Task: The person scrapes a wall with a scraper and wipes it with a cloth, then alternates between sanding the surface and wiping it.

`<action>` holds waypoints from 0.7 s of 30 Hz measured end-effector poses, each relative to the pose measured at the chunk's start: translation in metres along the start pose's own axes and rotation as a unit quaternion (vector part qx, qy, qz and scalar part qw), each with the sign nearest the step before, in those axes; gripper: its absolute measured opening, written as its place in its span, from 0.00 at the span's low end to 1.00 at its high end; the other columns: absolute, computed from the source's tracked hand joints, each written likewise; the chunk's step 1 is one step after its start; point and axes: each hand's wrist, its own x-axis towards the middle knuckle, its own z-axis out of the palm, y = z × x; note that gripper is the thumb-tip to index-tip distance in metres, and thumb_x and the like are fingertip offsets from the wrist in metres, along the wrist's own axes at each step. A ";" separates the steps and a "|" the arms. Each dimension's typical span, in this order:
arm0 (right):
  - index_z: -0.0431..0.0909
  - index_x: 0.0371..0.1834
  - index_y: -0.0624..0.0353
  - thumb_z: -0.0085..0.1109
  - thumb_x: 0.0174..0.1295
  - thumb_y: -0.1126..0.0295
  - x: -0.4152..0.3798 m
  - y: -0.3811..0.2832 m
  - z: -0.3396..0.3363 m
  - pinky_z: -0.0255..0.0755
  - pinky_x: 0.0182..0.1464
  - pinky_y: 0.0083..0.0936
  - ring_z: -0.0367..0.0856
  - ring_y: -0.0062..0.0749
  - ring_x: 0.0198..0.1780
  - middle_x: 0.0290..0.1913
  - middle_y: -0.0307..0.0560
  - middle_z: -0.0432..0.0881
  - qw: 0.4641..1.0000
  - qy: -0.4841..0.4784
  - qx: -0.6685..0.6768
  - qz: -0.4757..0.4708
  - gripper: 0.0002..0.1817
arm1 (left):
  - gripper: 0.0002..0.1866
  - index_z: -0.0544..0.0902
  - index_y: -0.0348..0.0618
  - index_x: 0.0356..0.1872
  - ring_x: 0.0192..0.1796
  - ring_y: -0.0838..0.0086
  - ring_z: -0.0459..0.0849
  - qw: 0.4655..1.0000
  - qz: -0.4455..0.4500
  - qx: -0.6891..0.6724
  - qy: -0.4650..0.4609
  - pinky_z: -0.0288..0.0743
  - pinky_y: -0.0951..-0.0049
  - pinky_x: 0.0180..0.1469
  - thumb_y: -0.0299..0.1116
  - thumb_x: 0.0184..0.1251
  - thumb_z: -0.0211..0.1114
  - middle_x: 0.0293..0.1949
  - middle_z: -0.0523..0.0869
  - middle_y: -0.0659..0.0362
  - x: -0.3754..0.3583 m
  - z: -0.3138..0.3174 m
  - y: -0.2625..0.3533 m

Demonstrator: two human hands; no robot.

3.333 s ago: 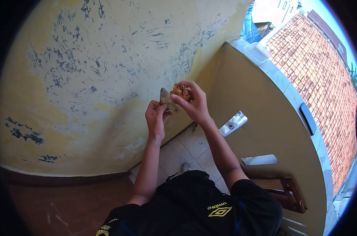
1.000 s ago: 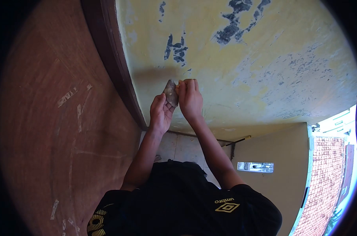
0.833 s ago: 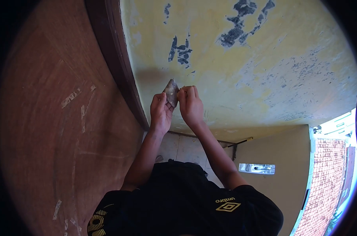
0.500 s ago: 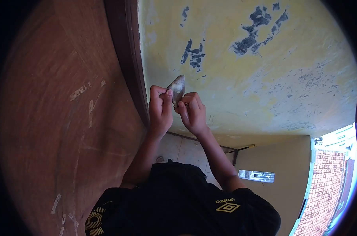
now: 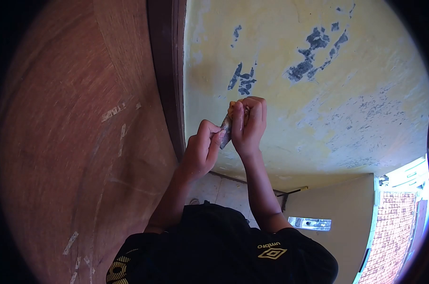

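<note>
A scraper [image 5: 225, 136] with a flat, stained grey blade and a yellowish handle end is between my hands, in front of the wall. My left hand [image 5: 200, 149] is closed, thumb and index finger pinching the blade near its lower end. Higher up and to the right, my right hand [image 5: 250, 127] is wrapped around the handle part, which the fingers mostly hide. The blade tilts, its grey end pointing down and its yellowish end up.
Ahead stands a yellow wall [image 5: 271, 118] with dark peeled patches [image 5: 302, 71]. A reddish-brown wooden panel [image 5: 82, 156] with tape scraps and a dark frame [image 5: 166, 61] lie left. Pale floor tiles [image 5: 224, 194] show below; a bright opening with a brick wall [image 5: 392, 232] is at right.
The scraper has been turned over, so its grey end now points down instead of up. My right hand has risen above my left, which has dropped lower. The view has shifted slightly.
</note>
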 end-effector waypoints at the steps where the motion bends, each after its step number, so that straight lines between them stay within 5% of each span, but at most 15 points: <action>1: 0.79 0.47 0.57 0.70 0.69 0.73 0.005 -0.001 0.001 0.78 0.35 0.34 0.85 0.40 0.38 0.44 0.49 0.81 1.000 -0.008 0.002 0.016 0.09 | 0.05 0.69 0.37 0.47 0.35 0.87 0.77 1.000 0.002 0.000 0.001 0.71 0.80 0.35 0.25 0.87 0.55 0.32 0.81 0.60 0.002 0.000 -0.003; 3: 0.78 0.46 0.57 0.71 0.68 0.72 -0.004 -0.011 0.001 0.78 0.35 0.34 0.85 0.41 0.38 0.44 0.49 0.81 0.998 -0.049 -0.007 -0.029 0.10 | 0.07 0.70 0.37 0.46 0.30 0.83 0.79 0.994 0.011 -0.050 0.097 0.72 0.74 0.32 0.29 0.87 0.56 0.26 0.81 0.56 0.006 0.001 -0.017; 7: 0.76 0.47 0.57 0.74 0.68 0.71 -0.012 -0.002 -0.005 0.78 0.38 0.31 0.82 0.40 0.34 0.43 0.47 0.80 0.979 -0.182 -0.002 -0.093 0.14 | 0.06 0.70 0.39 0.46 0.32 0.85 0.78 0.984 0.009 -0.105 0.144 0.72 0.77 0.34 0.29 0.88 0.56 0.30 0.81 0.59 0.001 -0.003 -0.031; 11: 0.73 0.47 0.57 0.74 0.67 0.70 0.012 0.011 -0.004 0.77 0.42 0.31 0.78 0.40 0.37 0.44 0.47 0.78 0.988 -0.139 0.031 -0.058 0.16 | 0.07 0.70 0.41 0.46 0.34 0.88 0.72 0.970 -0.038 -0.154 0.182 0.67 0.81 0.36 0.30 0.88 0.57 0.33 0.77 0.65 -0.007 -0.014 -0.045; 13: 0.70 0.48 0.59 0.76 0.66 0.68 0.037 0.022 -0.006 0.75 0.45 0.32 0.75 0.40 0.42 0.46 0.49 0.75 0.957 -0.086 0.182 0.210 0.20 | 0.07 0.70 0.42 0.46 0.32 0.89 0.67 0.965 -0.024 -0.132 0.225 0.62 0.81 0.33 0.30 0.88 0.57 0.32 0.73 0.67 -0.009 -0.015 -0.054; 17: 0.72 0.48 0.59 0.81 0.61 0.65 0.132 0.008 -0.020 0.75 0.42 0.33 0.76 0.37 0.48 0.50 0.52 0.71 0.991 -0.029 -0.109 -0.075 0.24 | 0.08 0.70 0.42 0.47 0.33 0.89 0.67 0.951 -0.006 -0.170 0.259 0.58 0.80 0.33 0.33 0.88 0.57 0.31 0.74 0.67 0.006 -0.004 -0.050; 20: 0.77 0.45 0.57 0.82 0.59 0.66 0.197 -0.002 -0.010 0.76 0.41 0.34 0.80 0.36 0.46 0.46 0.47 0.74 0.980 0.013 -0.101 -0.171 0.20 | 0.08 0.69 0.42 0.48 0.34 0.88 0.67 0.945 0.028 -0.193 0.264 0.60 0.80 0.35 0.34 0.89 0.57 0.32 0.75 0.66 0.031 0.002 -0.045; 21: 0.79 0.43 0.56 0.81 0.58 0.67 0.221 0.004 -0.005 0.76 0.41 0.34 0.81 0.35 0.44 0.42 0.44 0.75 0.952 0.014 -0.142 -0.269 0.17 | 0.08 0.69 0.42 0.48 0.34 0.88 0.67 0.944 0.029 -0.194 0.264 0.60 0.80 0.35 0.34 0.89 0.57 0.32 0.75 0.66 0.038 0.002 -0.042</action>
